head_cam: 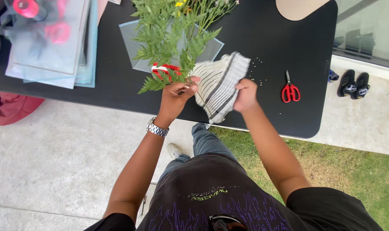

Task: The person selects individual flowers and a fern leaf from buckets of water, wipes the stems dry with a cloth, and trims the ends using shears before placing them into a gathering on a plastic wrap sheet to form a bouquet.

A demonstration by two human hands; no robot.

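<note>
the left hand (177,92) pinches the stems of the greenery (169,38). the right hand (246,95) grasps the striped paper (218,83) over the black table (267,38); scissors (290,90) lie nearby.

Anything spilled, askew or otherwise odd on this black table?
Small pale crumbs lie scattered on the black table between the striped cloth and the red scissors. The cloth is bunched up in the right hand. Nothing looks damaged.
</note>
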